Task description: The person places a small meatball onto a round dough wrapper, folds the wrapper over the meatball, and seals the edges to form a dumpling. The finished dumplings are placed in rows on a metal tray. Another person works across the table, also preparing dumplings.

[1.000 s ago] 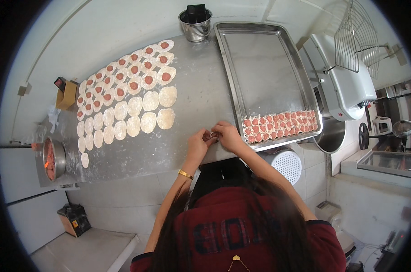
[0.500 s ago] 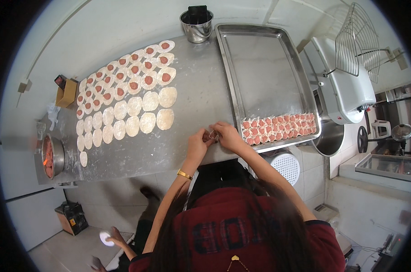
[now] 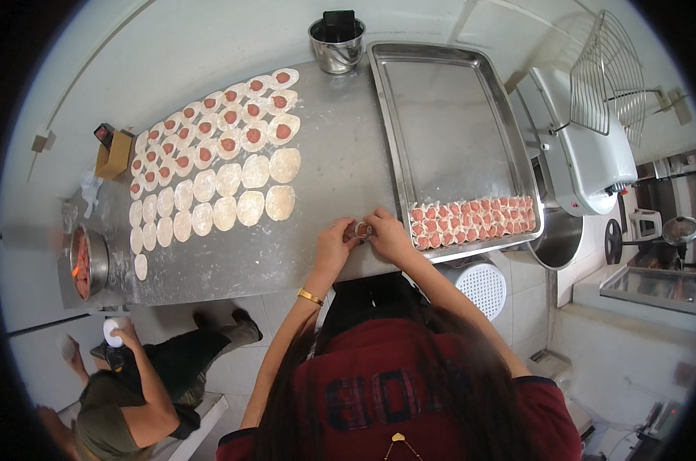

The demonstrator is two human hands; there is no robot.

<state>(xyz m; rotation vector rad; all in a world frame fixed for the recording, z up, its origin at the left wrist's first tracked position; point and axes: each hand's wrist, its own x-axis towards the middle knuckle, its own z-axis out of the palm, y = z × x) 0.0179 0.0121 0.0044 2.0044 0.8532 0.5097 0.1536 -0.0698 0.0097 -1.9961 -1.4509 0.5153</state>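
Between my left hand (image 3: 335, 244) and my right hand (image 3: 388, 236) is a small dumpling (image 3: 362, 230), its thin wrapper gathered round pink filling. Both hands are closed on it with the fingertips, just above the table near its front edge. My right hand is beside the left side of a large metal tray (image 3: 398, 169). Rows of open-topped dumplings (image 3: 471, 221) fill the near end of that tray. To my left, flat round wrappers (image 3: 250, 210) lie in rows; the farther rows carry balls of pink meat filling (image 3: 253, 135).
A metal bowl of meat filling (image 3: 89, 265) stands at the table's left end, near a small cardboard box (image 3: 114, 156). A metal pail (image 3: 337, 52) is at the back. Right of the tray is a white mixer (image 3: 582, 146). At lower left, a co-worker (image 3: 125, 407) holds something white and round.
My hands stay nearly in place, still working the dumpling's wrapper. The co-worker has moved farther into view at lower left, the white round thing now higher and more to the left.
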